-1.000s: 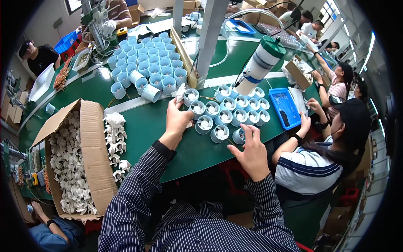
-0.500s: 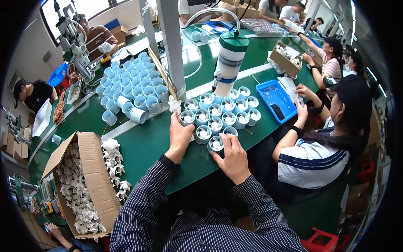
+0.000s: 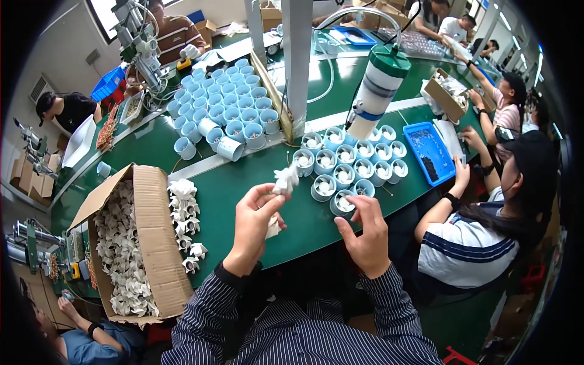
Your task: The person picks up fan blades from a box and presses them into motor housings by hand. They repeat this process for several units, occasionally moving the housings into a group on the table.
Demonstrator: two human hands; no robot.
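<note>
Between the thumb and fingertips of my left hand (image 3: pixel 252 222) is a white finned plastic part (image 3: pixel 285 180), raised above the green table. A second white piece (image 3: pixel 273 227) shows against the lower fingers of the same hand. My right hand (image 3: pixel 368 236) is open, thumb and fingers apart, just beside the nearest light-blue cup (image 3: pixel 342 204). That cup stands at the front of a group of upright cups, most with a white finned part inside. One cup (image 3: pixel 364 188) near my right fingertips shows no white fins on top.
At left, a cardboard box (image 3: pixel 163 243) holds many white parts, with a row of loose ones (image 3: pixel 184 213) alongside. More blue cups (image 3: pixel 231 112) crowd the far left, some tipped over. A green-capped cylinder (image 3: pixel 378 91) hangs above. Co-workers sit around, one near a blue tray (image 3: pixel 429 152).
My left hand has drawn back from the cups, lifting the white part toward me. My right hand has come off the front cup, and its fingers have spread. The whole view has shifted.
</note>
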